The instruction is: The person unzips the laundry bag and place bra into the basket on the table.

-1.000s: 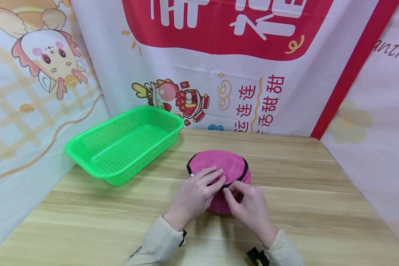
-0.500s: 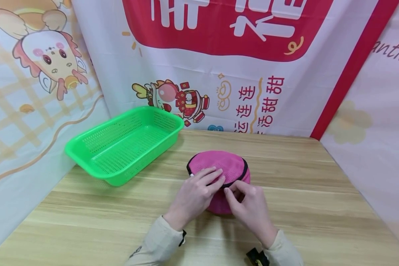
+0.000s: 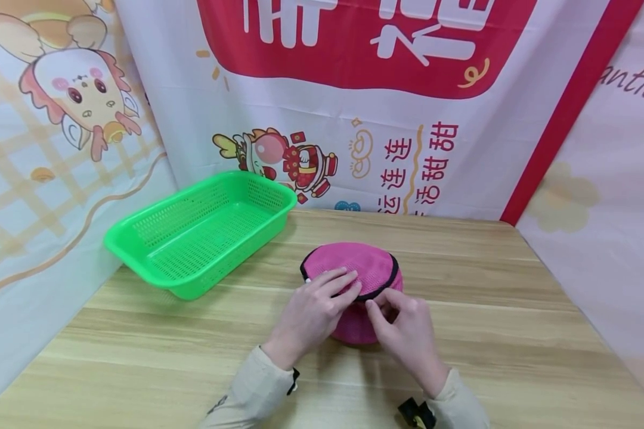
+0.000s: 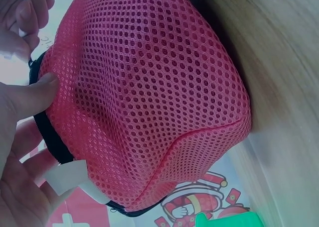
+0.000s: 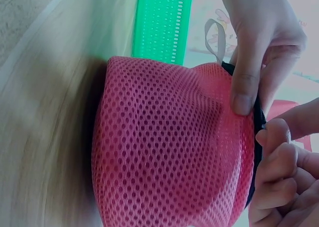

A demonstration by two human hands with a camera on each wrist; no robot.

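Observation:
A pink mesh laundry bag [image 3: 356,262] stands upright on the table, its round top edged by a black zipper [image 4: 51,140]. My left hand [image 3: 313,310] grips the top rim, thumb against the mesh side and fingers spread over the lid. With thumb and bent fingers, my right hand [image 3: 408,328] pinches the small zipper pull [image 5: 263,127] on the near right side of the rim. Most of the pull is hidden by the fingertips. A pale fabric loop [image 5: 215,40] sticks out by the left hand. What the bag holds cannot be made out.
A green perforated plastic basket [image 3: 209,238] stands at the back left of the wooden table [image 3: 488,298]. Printed cloth hangings [image 3: 327,101] enclose the table at the back and both sides.
My right hand has shifted slightly to the right along the rim with the zipper pull. The left hand and the bag have edged a little to the left.

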